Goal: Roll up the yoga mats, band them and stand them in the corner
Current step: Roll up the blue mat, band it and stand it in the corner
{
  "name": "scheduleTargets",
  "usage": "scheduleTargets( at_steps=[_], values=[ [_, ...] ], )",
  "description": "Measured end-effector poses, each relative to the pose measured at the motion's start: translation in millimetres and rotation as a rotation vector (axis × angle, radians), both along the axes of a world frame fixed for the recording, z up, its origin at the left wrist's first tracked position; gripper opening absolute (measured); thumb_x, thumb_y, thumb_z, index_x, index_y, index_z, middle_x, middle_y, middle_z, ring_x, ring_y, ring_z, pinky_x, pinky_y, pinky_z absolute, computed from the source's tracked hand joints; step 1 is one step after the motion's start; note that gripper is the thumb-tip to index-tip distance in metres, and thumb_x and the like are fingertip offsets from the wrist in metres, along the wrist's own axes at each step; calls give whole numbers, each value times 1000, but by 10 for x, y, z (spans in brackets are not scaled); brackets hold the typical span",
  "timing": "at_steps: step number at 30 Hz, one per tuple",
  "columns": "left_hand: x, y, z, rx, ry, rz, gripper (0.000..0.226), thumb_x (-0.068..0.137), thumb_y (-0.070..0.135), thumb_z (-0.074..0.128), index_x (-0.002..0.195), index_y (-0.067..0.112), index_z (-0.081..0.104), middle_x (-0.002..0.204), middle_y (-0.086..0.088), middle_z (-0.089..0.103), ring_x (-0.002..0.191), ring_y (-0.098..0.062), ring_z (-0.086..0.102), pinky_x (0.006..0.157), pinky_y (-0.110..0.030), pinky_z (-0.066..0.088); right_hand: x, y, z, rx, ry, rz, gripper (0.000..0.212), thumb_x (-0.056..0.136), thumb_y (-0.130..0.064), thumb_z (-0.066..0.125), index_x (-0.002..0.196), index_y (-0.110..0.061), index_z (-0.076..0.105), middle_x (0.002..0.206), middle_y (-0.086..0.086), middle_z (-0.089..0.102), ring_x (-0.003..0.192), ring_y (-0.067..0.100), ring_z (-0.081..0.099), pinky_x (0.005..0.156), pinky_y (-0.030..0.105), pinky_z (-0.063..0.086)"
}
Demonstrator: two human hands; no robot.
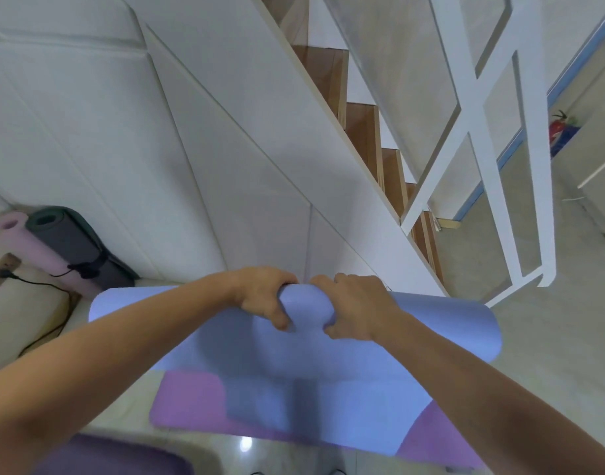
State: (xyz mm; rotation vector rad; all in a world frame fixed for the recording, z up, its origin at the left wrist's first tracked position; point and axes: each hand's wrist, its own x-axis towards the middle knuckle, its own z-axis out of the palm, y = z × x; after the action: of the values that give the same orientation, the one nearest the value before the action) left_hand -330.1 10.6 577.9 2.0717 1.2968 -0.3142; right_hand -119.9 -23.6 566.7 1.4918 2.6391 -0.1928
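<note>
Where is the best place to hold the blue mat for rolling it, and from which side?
Probably the far rolled edge of the blue mat, taken from above, as the left hand and right hand do now. Both sit close together at the middle, so the outer ends look loose; placing the hands wider apart may keep the roll even.

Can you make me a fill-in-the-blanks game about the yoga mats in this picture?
1. Both hands, the left hand and the right hand, grip the ____ mat.
2. Under it, flat on the floor, lies a ____ mat.
3. Next to the rolled pink mat by the wall stands a rolled ____ mat.
4. The stairs have steps made of ____.

Missing words: blue; purple; grey; wood
</note>
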Motion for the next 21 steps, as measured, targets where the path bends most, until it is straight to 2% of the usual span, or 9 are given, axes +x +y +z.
scheduleTargets(
  at_steps=[2,4,7,10,12,14,16,18,21],
  values=[
    [29,-94,-39,257,168,-109,102,62,52,84,148,29,33,134,5,53,117,-23,56,95,-38,47,32,73,53,-2,38,-37,29,81,-48,59,102,-36,43,77,-12,48,78,20,61,55,28,27],
    [78,-227,-121,535,328,-161,116,63,55,80,154,23,17,133,-2,47,113,-29,54,89,-40,45,80,202,113,-73,10,-55,44,73,-54,65,106,-38,41,76,-14,51,78,17,61,57,27,33],
    [146,-275,-197,640,328,-106,93,71,43,74,148,22,27,122,-4,51,105,-30,57,75,-36,39,127,322,171,-193,-42,-66,63,66,-55,72,120,-39,43,92,-14,60,88,18,63,71,32,46],
    [152,-107,-126,542,212,-40,72,71,39,75,133,25,42,115,-4,61,101,-31,63,72,-35,42,138,257,156,-172,-57,-61,87,65,-61,76,138,-40,32,117,-13,54,109,19,59,77,33,43],
    [170,2,-39,415,186,7,74,64,42,81,128,26,46,113,-2,65,100,-30,64,75,-35,46,140,172,103,-69,-156,-33,120,62,-71,76,156,-33,11,138,-6,43,122,23,49,92,36,43],
    [193,76,93,240,149,47,77,58,45,87,124,28,51,109,2,66,97,-25,64,76,-32,48,125,105,61,48,-194,-25,128,65,-72,74,159,-28,-1,145,-1,37,125,26,45,103,39,38],
    [190,126,194,42,44,67,72,56,37,91,117,26,57,105,7,66,94,-19,64,79,-31,52,112,93,52,113,-185,-24,116,71,-67,71,159,-28,6,140,0,43,120,26,50,95,37,41],
    [151,140,247,-158,-52,102,66,55,25,94,113,23,61,107,7,69,95,-18,68,83,-37,58,103,126,106,86,-132,-9,94,74,-62,69,151,-31,26,125,-2,54,108,23,57,79,33,43],
    [141,134,296,-281,-99,124,84,44,30,92,120,24,58,114,4,69,100,-19,69,88,-44,59,87,193,238,-24,-79,0,65,72,-55,71,128,-35,45,100,-10,62,88,19,64,71,31,47]
  ],
)
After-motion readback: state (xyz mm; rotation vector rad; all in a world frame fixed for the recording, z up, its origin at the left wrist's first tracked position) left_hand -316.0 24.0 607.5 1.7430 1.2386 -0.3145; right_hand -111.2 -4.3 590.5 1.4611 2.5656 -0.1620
